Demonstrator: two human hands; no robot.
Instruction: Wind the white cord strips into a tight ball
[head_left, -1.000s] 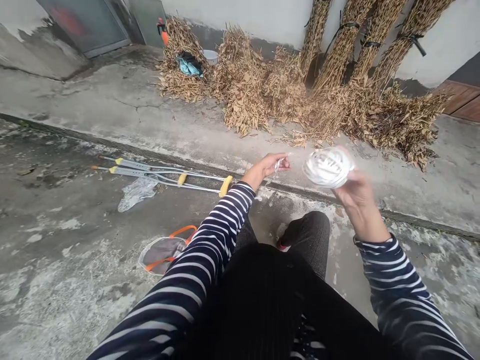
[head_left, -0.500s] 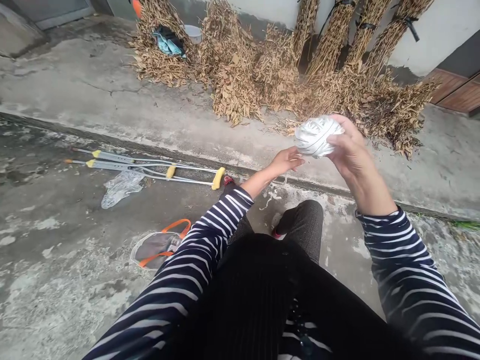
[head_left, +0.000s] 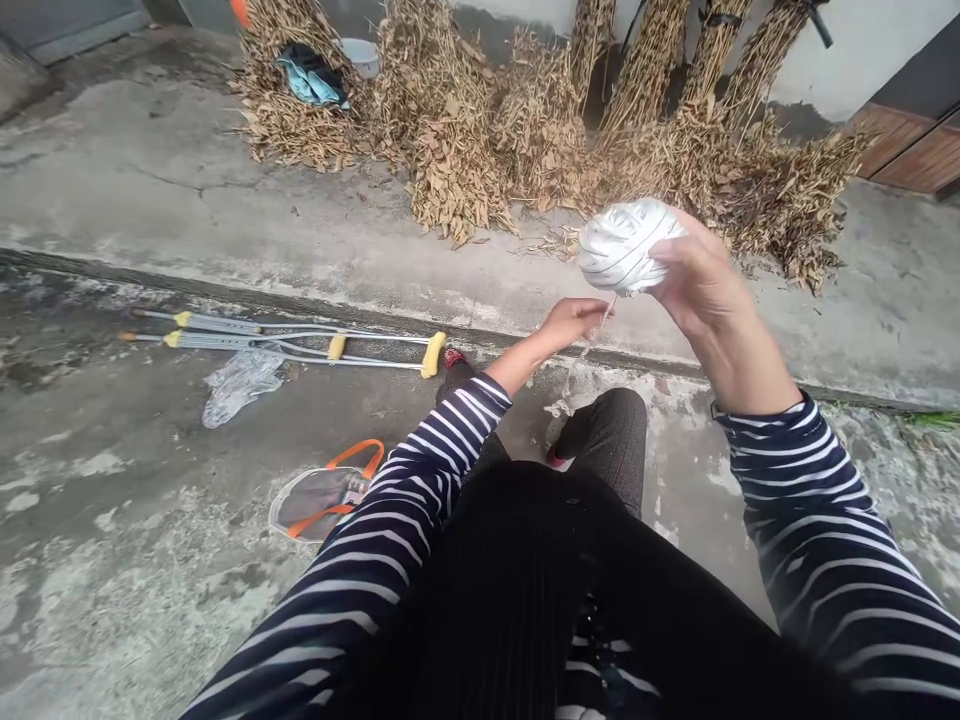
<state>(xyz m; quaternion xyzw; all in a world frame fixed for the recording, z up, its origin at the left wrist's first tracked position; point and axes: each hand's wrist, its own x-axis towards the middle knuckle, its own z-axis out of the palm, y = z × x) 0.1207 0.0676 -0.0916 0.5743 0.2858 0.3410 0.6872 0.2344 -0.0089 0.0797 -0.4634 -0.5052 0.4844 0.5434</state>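
My right hand (head_left: 701, 265) grips a ball of white plastic twine (head_left: 626, 245) with thin dark lines across it, holding it up in front of me. A loose strand (head_left: 606, 312) comes off the underside of the ball. Just below and to the left, my left hand (head_left: 574, 325) has its fingers closed around this strand. Part of the strand hangs beneath the fingers, thin and hard to follow against the concrete.
Dry plant bundles (head_left: 457, 150) lean along the wall beyond a low concrete step (head_left: 360, 240). A pair of crutches (head_left: 300, 340), a clear plastic bag (head_left: 244, 385) and a bag with orange handles (head_left: 322, 500) lie on the ground to the left.
The ball has risen slightly and shifted left in my right hand. The strand now shows between the ball and my left fingers, which are closer together. The view has shifted a little.
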